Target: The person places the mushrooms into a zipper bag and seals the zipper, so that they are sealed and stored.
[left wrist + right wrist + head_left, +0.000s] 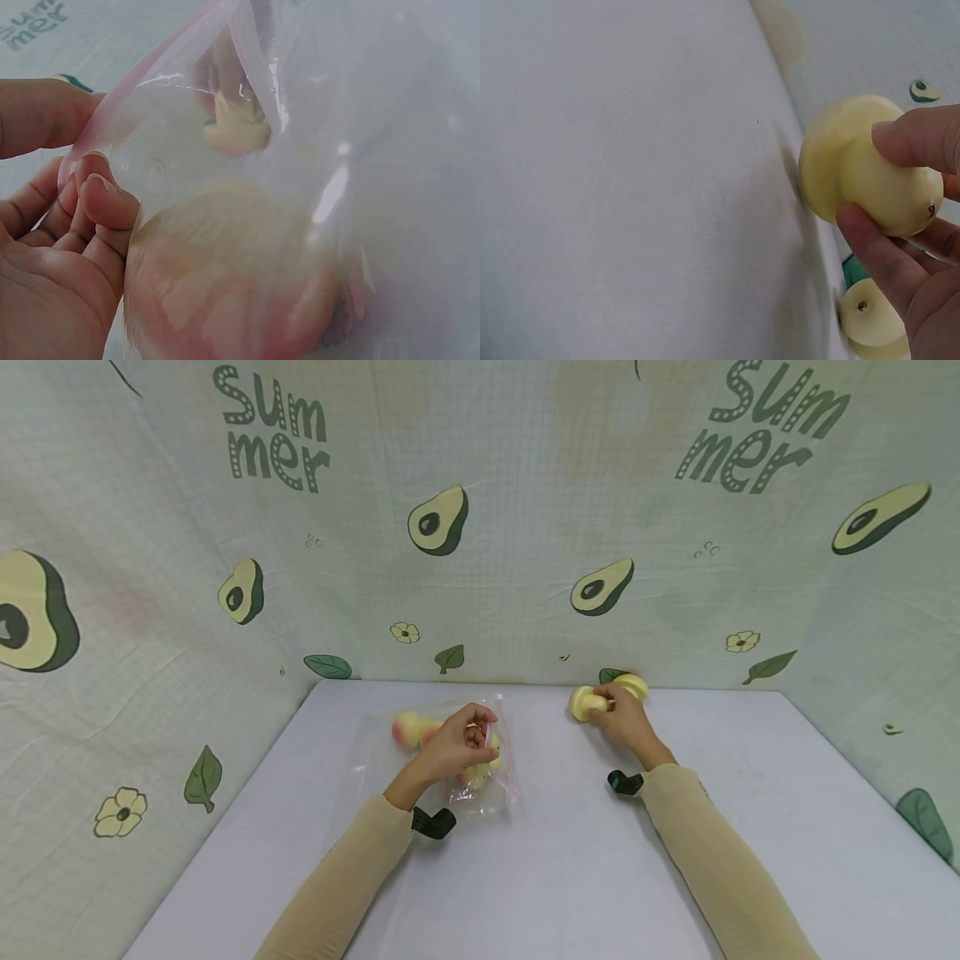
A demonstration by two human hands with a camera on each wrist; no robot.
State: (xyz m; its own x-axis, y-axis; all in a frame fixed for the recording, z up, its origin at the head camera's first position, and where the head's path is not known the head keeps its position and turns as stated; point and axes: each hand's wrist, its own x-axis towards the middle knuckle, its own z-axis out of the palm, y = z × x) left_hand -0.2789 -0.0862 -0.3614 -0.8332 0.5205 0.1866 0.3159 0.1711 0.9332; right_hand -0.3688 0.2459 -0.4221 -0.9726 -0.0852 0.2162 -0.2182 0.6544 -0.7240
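Note:
My left hand (450, 750) holds the pink-edged mouth of a clear zip bag (112, 120), its thumb and curled fingers at the edge. Inside the bag lie several yellow-and-pink peach-like fruits, one peach (407, 730) at the left and another large in the left wrist view. On the right, my right hand (627, 722) grips a pale yellow mushroom (889, 184) by its stem, between thumb and fingers. The mushroom's rounded cap faces left. Close by that hand sits a second pale yellow mushroom (633, 685), partly hidden behind the fingers in the right wrist view.
A white table (570, 860) extends around both hands. Behind it hangs a cloth (517, 527) printed with avocados, leaves and lettering, close to the far table edge and the mushrooms. Black wrist cameras sit at both cuffs.

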